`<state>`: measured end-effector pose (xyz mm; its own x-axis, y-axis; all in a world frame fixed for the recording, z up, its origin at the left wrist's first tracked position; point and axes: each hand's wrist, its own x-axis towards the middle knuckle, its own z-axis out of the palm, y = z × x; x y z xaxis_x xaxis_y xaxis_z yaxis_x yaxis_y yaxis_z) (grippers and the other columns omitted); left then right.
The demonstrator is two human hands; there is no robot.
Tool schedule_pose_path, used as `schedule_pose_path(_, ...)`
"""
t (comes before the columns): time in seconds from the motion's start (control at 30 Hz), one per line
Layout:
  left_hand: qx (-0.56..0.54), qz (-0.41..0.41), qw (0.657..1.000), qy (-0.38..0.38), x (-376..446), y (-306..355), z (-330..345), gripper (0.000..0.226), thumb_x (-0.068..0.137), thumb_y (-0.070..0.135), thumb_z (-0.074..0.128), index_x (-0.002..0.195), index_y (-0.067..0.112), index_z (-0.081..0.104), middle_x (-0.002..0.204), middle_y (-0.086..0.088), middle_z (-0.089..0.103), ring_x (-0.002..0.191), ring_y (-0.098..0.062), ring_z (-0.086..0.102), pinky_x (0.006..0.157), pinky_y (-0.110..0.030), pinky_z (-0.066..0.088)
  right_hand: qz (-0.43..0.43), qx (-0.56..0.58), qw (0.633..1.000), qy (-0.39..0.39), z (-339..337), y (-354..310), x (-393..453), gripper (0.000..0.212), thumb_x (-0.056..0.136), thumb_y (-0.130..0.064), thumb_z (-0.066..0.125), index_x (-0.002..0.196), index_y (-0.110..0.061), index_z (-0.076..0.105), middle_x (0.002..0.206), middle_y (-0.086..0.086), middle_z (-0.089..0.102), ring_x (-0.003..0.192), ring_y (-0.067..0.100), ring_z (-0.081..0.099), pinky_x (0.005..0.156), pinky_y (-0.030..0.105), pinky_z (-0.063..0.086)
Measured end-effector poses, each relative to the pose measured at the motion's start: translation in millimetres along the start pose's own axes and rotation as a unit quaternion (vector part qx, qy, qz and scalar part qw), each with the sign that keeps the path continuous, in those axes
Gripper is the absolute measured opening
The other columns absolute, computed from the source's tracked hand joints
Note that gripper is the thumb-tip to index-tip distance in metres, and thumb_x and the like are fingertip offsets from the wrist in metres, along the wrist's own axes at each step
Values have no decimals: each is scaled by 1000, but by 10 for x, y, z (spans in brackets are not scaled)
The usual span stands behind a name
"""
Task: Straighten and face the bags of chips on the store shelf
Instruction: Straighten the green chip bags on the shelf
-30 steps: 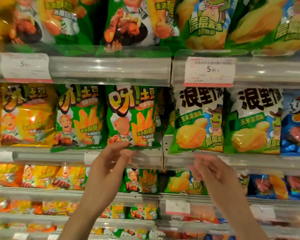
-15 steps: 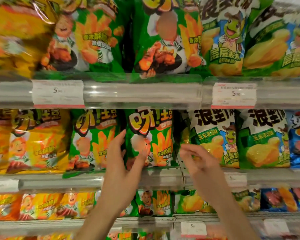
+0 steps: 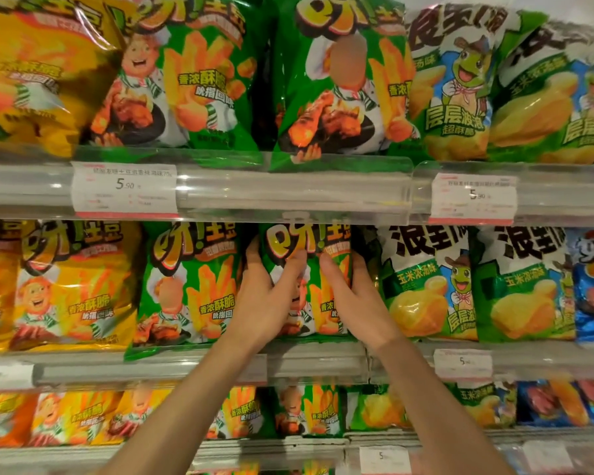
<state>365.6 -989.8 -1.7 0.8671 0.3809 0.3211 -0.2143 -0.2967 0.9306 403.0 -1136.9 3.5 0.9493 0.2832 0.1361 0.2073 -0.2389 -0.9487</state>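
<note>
While my left hand (image 3: 266, 299) and right hand (image 3: 357, 299) clamp the green bag (image 3: 309, 265) just left of the corn bag (image 3: 426, 286), fingers wrapping its edges; I should square it gently, label outward.

We see our left hand (image 3: 266, 303) and right hand (image 3: 360, 303) gripping both sides of a green chip bag (image 3: 309, 248) upright on the middle shelf (image 3: 316, 363)

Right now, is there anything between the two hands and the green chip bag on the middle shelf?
Nothing visible. The left hand and the right hand already hold the green chip bag by its two sides, thumbs on its front. The neighbouring green bag and the corn-flavour bag stand beside it.
</note>
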Motion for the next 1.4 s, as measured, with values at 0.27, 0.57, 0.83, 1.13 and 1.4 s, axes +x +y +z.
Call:
schedule_pose_path(0.27,-35,-14,999,-5,-34,-60,201,67,95,62,46,151,36,22,113,27,62,101,12,61,79,-11,48,5,-34,998,45,-98,58,-35,68,94,-68,41,151,-37,23,128,-11,58,90,-6,55,70,14,40)
schedule_pose_path(0.57,168,128,977,0,-39,-24,21,61,98,60,33,150,57,1,161,-4,29,109,-4,52,90,-27,41,-140,-231,959,87,-75,53,-67,79,89,-73,24,155,-46,-9,167,-9,2,145,26,36,111,43,39)
schedule_pose_path(0.83,206,125,970,-20,19,44,102,51,102,52,31,142,68,4,163,-15,17,95,-31,67,77,-31,49,-164,-330,926,83,-145,113,62,75,92,-71,14,156,-43,-12,168,3,2,149,31,29,108,45,42)
schedule_pose_path(1.13,206,122,969,-63,-10,-5,26,56,101,58,31,149,62,4,157,-16,34,133,-18,48,102,-34,40,-156,-264,949,71,-169,108,-48,73,94,-71,24,155,-48,-9,168,-8,-3,155,19,13,122,42,28)
schedule_pose_path(1.4,125,106,986,-25,-397,-44,-283,62,96,45,58,152,38,32,150,20,40,136,4,39,109,-24,38,-125,-63,983,116,-319,314,-488,56,92,-43,63,144,-32,45,132,-18,52,121,-1,52,100,30,51)
